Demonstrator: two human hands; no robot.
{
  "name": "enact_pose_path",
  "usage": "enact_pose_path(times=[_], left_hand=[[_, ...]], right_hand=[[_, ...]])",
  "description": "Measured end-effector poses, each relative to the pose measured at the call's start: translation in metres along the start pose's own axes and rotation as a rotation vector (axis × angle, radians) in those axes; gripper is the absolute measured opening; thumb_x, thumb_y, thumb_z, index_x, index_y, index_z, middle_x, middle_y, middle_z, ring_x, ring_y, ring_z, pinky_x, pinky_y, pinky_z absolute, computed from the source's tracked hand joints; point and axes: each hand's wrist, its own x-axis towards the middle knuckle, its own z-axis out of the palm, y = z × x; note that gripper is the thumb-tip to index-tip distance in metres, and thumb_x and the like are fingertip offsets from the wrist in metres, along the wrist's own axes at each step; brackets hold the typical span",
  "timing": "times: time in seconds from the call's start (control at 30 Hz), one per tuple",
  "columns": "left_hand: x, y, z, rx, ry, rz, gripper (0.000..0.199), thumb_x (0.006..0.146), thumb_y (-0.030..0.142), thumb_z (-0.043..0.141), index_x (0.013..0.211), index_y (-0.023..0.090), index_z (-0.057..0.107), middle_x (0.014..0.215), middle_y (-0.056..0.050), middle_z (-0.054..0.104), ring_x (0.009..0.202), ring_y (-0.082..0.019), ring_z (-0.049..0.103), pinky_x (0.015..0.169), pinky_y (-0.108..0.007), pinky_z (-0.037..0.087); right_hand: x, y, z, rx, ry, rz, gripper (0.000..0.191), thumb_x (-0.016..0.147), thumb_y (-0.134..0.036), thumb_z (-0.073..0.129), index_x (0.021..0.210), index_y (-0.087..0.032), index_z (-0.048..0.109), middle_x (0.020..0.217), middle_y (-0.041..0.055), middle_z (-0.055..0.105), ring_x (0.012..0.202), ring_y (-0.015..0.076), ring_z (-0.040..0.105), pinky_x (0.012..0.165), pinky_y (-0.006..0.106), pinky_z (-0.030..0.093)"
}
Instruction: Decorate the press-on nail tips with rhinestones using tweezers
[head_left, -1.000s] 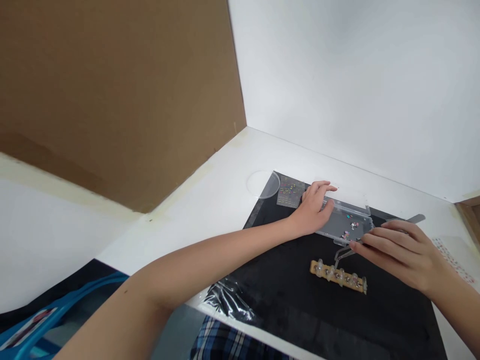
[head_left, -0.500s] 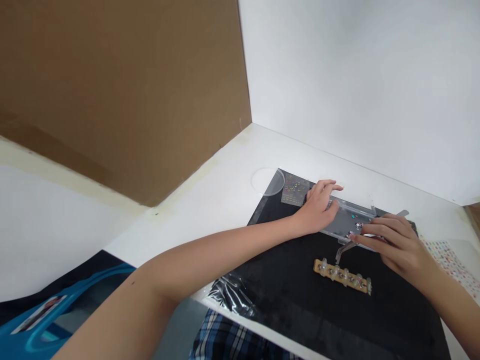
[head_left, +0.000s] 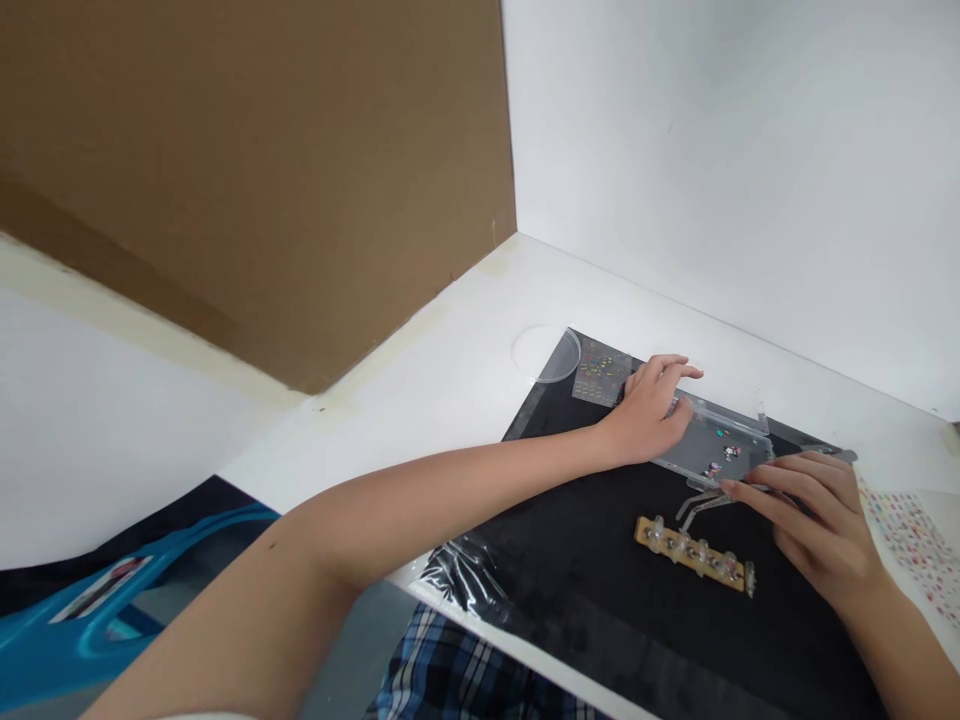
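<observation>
Left hand on a clear plastic box, right hand pinching tweezers

The left hand (head_left: 651,415) lies open with its fingers spread over the left end of the clear plastic box (head_left: 716,445), arm reaching in from lower left. The right hand (head_left: 817,525) curls around slim metal tweezers (head_left: 814,478), their tips pointing left to the box's near corner. The box sits on a black mat (head_left: 585,640), its long axis running left to right, right end angled nearer the person, with tiny rhinestones (head_left: 720,450) inside. A wooden strip (head_left: 694,553) lies just in front; behind, a narrow white shelf (head_left: 720,385) meets the white wall (head_left: 712,150).
</observation>
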Motion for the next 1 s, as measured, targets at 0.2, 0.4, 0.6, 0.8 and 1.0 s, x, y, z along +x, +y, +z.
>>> enact_pose_path(times=[0.2,0.4,0.6,0.8,1.0], left_hand=[[0.0007,-0.0012,-0.0017,-0.005,-0.017,0.009,0.037,0.1,0.026,0.041,0.136,0.026,0.053,0.159,-0.016,0.047,0.158,-0.031,0.037,0.132,-0.061,0.03],[0.0013,-0.0011,-0.0023,-0.005,-0.024,0.011,0.037,0.1,0.025,0.041,0.136,0.025,0.052,0.16,-0.016,0.045,0.16,-0.03,0.035,0.133,-0.06,0.028],[0.0013,-0.0015,-0.0027,-0.005,-0.024,0.013,0.037,0.101,0.023,0.041,0.135,0.025,0.053,0.16,-0.016,0.045,0.16,-0.03,0.036,0.132,-0.059,0.029],[0.0016,-0.0027,-0.0018,0.013,-0.018,0.023,0.037,0.1,0.022,0.042,0.136,0.025,0.053,0.159,-0.015,0.046,0.159,-0.03,0.036,0.133,-0.057,0.029],[0.0015,-0.0015,-0.0021,0.012,-0.017,0.015,0.038,0.1,0.021,0.042,0.136,0.023,0.052,0.16,-0.015,0.045,0.159,-0.03,0.036,0.133,-0.057,0.028]], right_hand=[[-0.0029,0.0086,-0.0041,0.005,-0.04,-0.023,0.062,0.098,-0.003,0.059,0.15,-0.036,0.065,0.102,0.0054,0.076,0.096,0.0242,0.068,0.086,0.041,0.053],[-0.0071,0.0051,0.0014,0.038,-0.06,0.062,0.064,0.099,0.001,0.053,0.149,-0.037,0.065,0.105,0.006,0.074,0.101,0.0249,0.067,0.09,0.042,0.051],[-0.0097,0.0065,-0.0004,0.046,-0.082,0.053,0.056,0.102,-0.004,0.052,0.144,-0.037,0.069,0.104,0.0059,0.075,0.1,0.0251,0.067,0.089,0.043,0.051],[-0.0066,0.0088,-0.0061,0.023,-0.113,-0.024,0.062,0.1,-0.003,0.057,0.152,-0.036,0.063,0.103,0.0051,0.076,0.098,0.0248,0.067,0.088,0.041,0.051],[-0.0082,0.0099,-0.0081,-0.003,-0.125,-0.041,0.075,0.096,0.003,0.058,0.161,-0.035,0.053,0.105,0.0069,0.074,0.099,0.0261,0.065,0.09,0.043,0.051]])
